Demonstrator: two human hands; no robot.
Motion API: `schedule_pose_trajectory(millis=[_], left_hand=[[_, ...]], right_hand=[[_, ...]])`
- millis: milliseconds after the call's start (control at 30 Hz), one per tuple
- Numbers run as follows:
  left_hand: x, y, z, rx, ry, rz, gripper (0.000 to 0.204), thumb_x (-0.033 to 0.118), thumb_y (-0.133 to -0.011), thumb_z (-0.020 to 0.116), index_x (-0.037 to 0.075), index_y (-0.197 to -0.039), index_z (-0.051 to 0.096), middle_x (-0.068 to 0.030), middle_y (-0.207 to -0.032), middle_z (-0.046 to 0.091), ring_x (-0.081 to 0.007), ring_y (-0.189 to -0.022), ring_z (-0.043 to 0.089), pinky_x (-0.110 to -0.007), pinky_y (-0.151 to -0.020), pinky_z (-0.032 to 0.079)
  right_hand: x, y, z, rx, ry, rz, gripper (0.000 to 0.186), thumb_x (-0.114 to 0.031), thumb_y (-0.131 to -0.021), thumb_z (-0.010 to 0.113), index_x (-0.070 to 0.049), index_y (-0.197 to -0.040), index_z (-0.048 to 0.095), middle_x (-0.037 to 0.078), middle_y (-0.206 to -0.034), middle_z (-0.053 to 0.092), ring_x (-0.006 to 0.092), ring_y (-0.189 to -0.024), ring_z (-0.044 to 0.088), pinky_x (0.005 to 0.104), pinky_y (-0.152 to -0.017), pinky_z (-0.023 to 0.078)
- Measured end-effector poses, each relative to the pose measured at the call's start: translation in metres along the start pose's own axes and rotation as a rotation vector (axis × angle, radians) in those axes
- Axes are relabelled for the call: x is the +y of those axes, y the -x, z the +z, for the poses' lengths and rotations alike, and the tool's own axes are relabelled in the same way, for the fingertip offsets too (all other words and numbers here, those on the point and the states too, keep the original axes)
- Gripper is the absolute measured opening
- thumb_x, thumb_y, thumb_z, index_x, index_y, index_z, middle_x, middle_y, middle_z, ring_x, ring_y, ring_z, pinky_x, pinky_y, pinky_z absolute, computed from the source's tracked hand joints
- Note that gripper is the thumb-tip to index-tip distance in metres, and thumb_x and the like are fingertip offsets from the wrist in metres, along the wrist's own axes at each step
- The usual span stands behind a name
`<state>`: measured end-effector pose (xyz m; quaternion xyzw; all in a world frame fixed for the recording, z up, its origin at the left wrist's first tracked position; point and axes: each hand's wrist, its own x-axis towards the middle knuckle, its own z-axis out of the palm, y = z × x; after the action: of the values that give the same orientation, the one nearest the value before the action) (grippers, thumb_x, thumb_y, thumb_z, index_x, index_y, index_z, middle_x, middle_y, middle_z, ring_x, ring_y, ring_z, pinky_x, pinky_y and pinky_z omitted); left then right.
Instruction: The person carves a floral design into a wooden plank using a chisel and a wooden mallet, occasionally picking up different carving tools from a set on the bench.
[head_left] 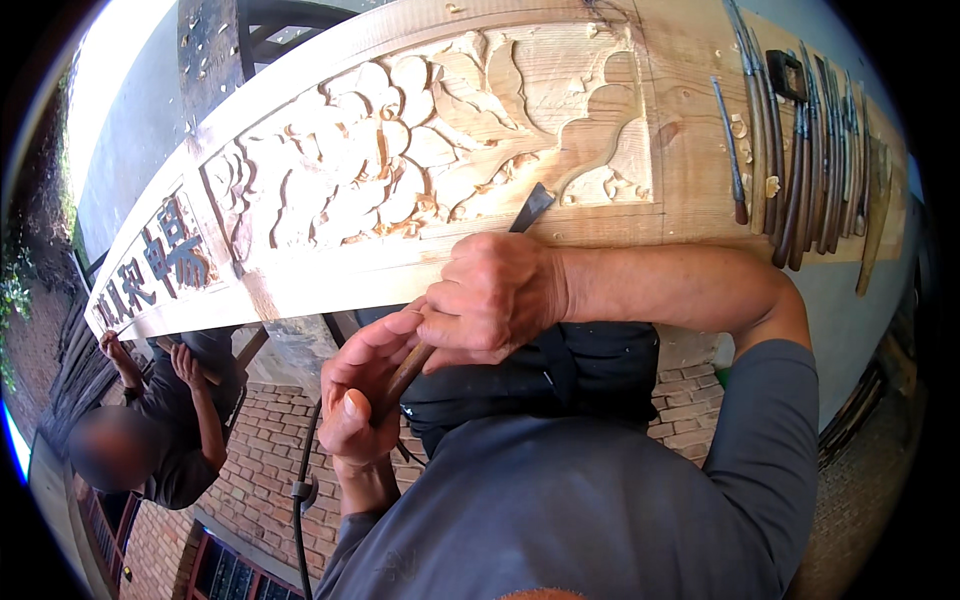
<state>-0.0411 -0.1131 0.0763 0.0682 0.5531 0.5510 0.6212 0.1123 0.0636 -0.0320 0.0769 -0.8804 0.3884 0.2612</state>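
My right hand [490,295] grips a chisel, its flat blade [530,207] angled up to the right over the lower border of a pale wooden board [685,170] carved with flowers and leaves. My left hand [365,395], lower and to the left, has its curled fingers around the chisel's wooden handle [408,372]. Curled shavings lie among the carved petals [385,150]. The tip of the blade is beside a curved leaf outline near the panel's lower edge.
Several chisels and gouges [800,170] lie at the board's right. At lower left a co-worker [180,420] works at the board's far end, by carved dark characters [180,250]. A black cable [305,460] hangs near my left arm. Brick paving [270,440] shows below.
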Motion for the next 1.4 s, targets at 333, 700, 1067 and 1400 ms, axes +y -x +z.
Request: schedule_pose_trajectory(millis=[333, 700, 1067, 1400], left_hand=[[0.009, 0.010, 0.013, -0.005, -0.009, -0.073, 0.097, 0.048, -0.086, 0.079, -0.020, -0.148, 0.050, -0.0373, -0.154, 0.053, -0.0434, -0.146, 0.055, -0.051, -0.127, 0.037], [0.008, -0.011, -0.002, -0.049, -0.028, -0.019, 0.096, 0.051, -0.090, 0.075, -0.020, -0.147, 0.049, -0.0376, -0.151, 0.056, -0.0439, -0.142, 0.058, -0.051, -0.124, 0.041], [0.042, -0.056, 0.003, -0.187, -0.095, -0.042, 0.093, 0.053, -0.095, 0.073, -0.020, -0.147, 0.050, -0.0366, -0.147, 0.059, -0.0447, -0.139, 0.061, -0.051, -0.123, 0.043], [0.066, -0.085, 0.015, -0.243, -0.251, 0.056, 0.100, 0.060, -0.093, 0.076, -0.019, -0.148, 0.048, -0.0369, -0.145, 0.059, -0.0453, -0.125, 0.070, -0.050, -0.109, 0.056]], right_hand=[[0.000, -0.009, -0.005, 0.207, -0.085, -0.097, 0.044, -0.043, -0.081, 0.087, -0.011, -0.078, 0.057, 0.001, -0.068, 0.058, 0.0188, -0.053, 0.062, 0.0334, -0.047, 0.048], [0.009, -0.011, -0.007, 0.218, -0.093, -0.040, 0.044, -0.046, -0.084, 0.085, -0.012, -0.077, 0.057, 0.002, -0.069, 0.058, 0.0199, -0.053, 0.062, 0.0345, -0.047, 0.049], [0.017, -0.013, -0.018, 0.326, -0.026, 0.101, 0.038, -0.040, -0.080, 0.090, -0.013, -0.081, 0.063, 0.002, -0.068, 0.061, 0.0225, -0.054, 0.064, 0.0353, -0.048, 0.050], [0.021, -0.021, -0.022, 0.375, 0.276, 0.068, 0.038, -0.040, -0.085, 0.086, -0.010, -0.081, 0.062, 0.002, -0.067, 0.056, 0.0188, -0.053, 0.060, 0.0347, -0.048, 0.047]])
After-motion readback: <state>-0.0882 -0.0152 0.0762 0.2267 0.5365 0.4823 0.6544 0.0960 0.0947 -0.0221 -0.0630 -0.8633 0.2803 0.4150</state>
